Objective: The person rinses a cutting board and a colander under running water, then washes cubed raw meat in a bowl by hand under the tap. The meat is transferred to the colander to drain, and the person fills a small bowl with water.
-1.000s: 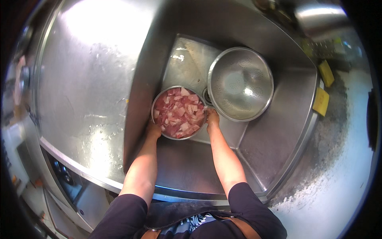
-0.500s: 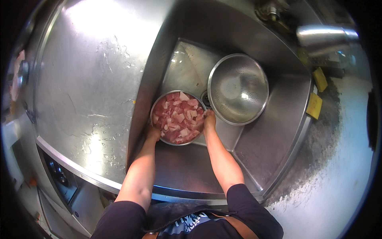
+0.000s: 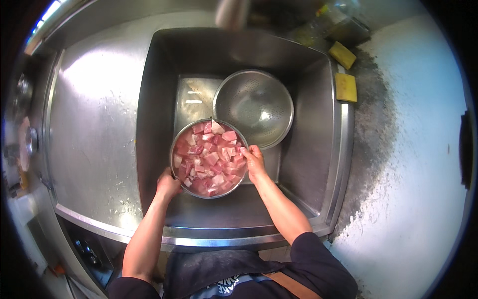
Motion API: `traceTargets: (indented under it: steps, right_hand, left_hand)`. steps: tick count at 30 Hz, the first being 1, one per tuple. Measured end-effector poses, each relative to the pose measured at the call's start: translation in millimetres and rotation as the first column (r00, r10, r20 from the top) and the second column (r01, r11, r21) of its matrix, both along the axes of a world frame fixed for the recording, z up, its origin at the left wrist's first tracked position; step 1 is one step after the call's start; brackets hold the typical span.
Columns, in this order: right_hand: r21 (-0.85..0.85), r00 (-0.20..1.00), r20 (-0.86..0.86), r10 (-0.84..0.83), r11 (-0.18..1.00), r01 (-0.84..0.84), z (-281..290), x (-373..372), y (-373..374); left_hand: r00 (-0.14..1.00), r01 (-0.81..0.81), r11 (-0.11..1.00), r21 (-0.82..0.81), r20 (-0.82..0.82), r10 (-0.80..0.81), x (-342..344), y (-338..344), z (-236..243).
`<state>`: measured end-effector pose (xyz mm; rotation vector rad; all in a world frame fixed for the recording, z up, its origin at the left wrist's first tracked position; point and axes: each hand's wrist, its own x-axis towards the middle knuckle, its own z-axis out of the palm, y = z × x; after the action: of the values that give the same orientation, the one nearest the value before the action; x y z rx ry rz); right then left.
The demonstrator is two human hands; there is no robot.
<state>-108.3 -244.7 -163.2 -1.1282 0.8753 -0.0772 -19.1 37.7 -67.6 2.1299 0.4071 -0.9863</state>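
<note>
A round steel bowl [image 3: 208,196] full of cubed raw pink meat [image 3: 210,157] in cloudy pink liquid is held over the sink. My left hand [image 3: 168,183] grips it at its lower left side, fingers mostly hidden behind it. My right hand [image 3: 254,162] grips its right rim. Behind and right of the bowl, a perforated steel colander [image 3: 256,99] lies in the sink [image 3: 308,129]; the bowl overlaps part of it.
A wet steel drainboard [image 3: 94,144] adjoins the sink on the left. Two yellow sponges [image 3: 346,87] sit along the right rim beside a stained white wall [image 3: 413,139]. A blurred metal fitting [image 3: 231,12] hangs above the sink's far edge.
My hands have raised the bowl toward me, and it now appears larger and overlaps the colander. The view has shifted, bringing the sink more upright in the picture.
</note>
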Motion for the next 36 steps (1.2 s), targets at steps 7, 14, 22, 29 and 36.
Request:
traceTargets:
  steps: [7, 14, 22, 29, 36]
  right_hand:
    - [-0.251, 0.998, -0.064, -0.008, 0.968, -0.008, 34.6, -37.8, -75.6]
    - [-0.519, 0.948, -0.292, -0.129, 0.854, -0.044, 22.5, -46.5, -135.3]
    - [-0.647, 0.850, -0.498, -0.175, 0.728, -0.229, -8.0, -27.8, -193.0]
    - [-0.632, 0.736, -0.672, -0.078, 0.578, -0.516, 36.8, 45.8, -227.4]
    - [-0.548, 0.569, -0.823, 0.006, 0.256, -0.796, 128.3, 154.1, -212.0]
  left_hand:
    - [0.941, 0.336, 0.942, -0.026, 0.052, -0.334, 37.8, -74.3, 21.7]
    - [0.862, 0.474, 0.880, 0.036, 0.182, -0.473, 52.7, -157.0, -42.0]
    - [0.928, 0.363, 0.932, -0.025, 0.105, -0.358, 42.1, -211.5, -119.5]
    - [0.975, 0.139, 0.961, -0.239, -0.135, -0.175, 49.8, -232.5, -117.3]
    - [0.811, -0.389, 0.790, -0.473, -0.582, 0.051, 6.5, -256.4, -117.7]
